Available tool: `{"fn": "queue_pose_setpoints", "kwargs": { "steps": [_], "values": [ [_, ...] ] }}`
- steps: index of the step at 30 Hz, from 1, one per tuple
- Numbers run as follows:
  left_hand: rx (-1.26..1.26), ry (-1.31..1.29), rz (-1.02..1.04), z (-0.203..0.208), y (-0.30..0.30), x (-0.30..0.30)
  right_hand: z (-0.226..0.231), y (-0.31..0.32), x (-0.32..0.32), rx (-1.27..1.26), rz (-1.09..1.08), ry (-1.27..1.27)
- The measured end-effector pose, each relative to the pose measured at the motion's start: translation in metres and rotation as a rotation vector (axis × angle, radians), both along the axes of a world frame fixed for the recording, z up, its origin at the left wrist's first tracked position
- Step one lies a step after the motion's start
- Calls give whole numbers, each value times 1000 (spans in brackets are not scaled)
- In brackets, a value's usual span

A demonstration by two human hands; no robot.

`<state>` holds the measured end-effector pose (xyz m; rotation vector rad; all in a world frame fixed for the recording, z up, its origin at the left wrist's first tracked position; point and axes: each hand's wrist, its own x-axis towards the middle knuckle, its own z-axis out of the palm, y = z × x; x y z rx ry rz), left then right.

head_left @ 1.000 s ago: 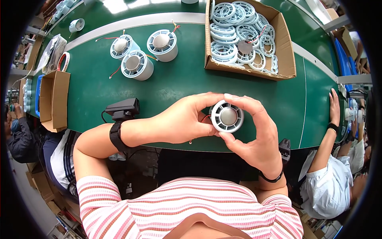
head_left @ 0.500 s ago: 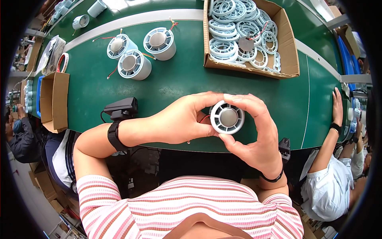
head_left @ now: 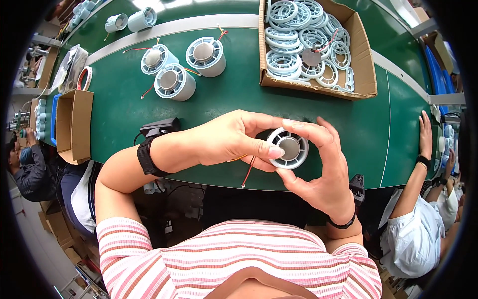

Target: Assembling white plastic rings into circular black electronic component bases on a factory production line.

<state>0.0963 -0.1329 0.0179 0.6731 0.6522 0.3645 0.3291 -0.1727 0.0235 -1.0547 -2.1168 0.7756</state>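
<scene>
Between my two hands, just above the table's near edge, is a round white-and-pale-blue motor housing [head_left: 298, 160] with a spoked ring and a grey metal disc in its middle. My left hand [head_left: 238, 138] grips it from the left, the thumb pressed on the ring beside the disc. Red and yellow wires hang from it below my left fingers. My right hand [head_left: 326, 167] curves round the right side, its fingertips on the upper rim and its thumb on the lower rim. Farther off, several similar housings [head_left: 175, 85] stand upright on the green table, wires trailing from them.
A cardboard box [head_left: 318, 89] full of pale blue rings stands at the back right. An empty small carton [head_left: 81, 127] and a tape roll [head_left: 85, 78] are at left. Other housings [head_left: 142, 20] lie at the far left. A co-worker's hand [head_left: 425, 134] rests at the right edge.
My left thumb has moved from the housing's side onto its face. The wires now hang visibly below my left hand. Another housing has come to lie at the far left.
</scene>
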Motion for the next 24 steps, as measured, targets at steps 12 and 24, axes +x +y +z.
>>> {"fn": "queue_pose_setpoints", "kwargs": {
  "steps": [12, 24],
  "values": [
    [1942, 1271, 317, 21, 6, -22, -2, 3, 55, 256, -460, -315],
    [1829, 1123, -109, 19, -5, -16, 28, 121, 8, 625, -78, -402]
  ]
}}
